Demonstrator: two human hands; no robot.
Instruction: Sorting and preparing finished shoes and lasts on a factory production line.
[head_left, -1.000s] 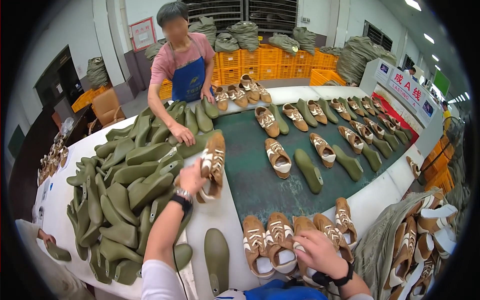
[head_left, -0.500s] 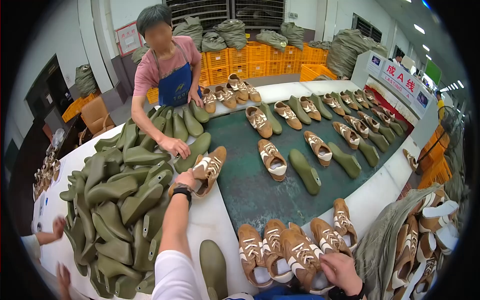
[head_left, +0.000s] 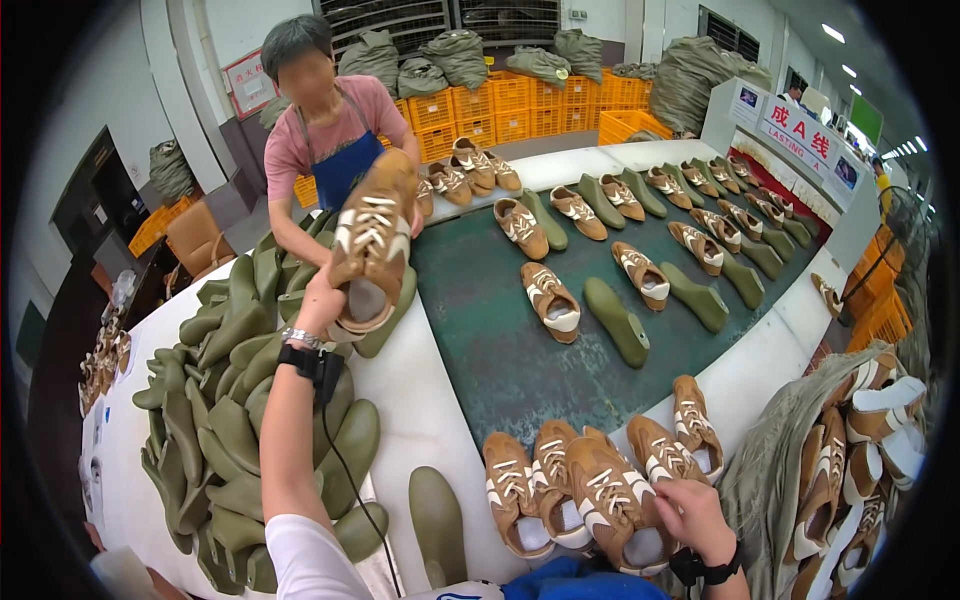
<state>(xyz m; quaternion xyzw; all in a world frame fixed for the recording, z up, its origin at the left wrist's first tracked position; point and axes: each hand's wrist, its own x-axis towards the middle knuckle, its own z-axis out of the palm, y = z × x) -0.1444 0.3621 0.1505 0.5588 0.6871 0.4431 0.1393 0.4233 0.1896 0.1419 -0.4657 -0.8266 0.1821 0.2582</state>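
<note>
Gripping a tan shoe, left hand lifts it toward 11 o'clock. Right hand grasps another shoe at 5 o'clock.

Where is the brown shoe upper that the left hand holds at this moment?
The left hand holds the brown shoe upper raised at upper left, above the pile of green lasts.

Tan shoe uppers with white laces, olive-green shoe lasts, dark green belt, orange crates.
</note>
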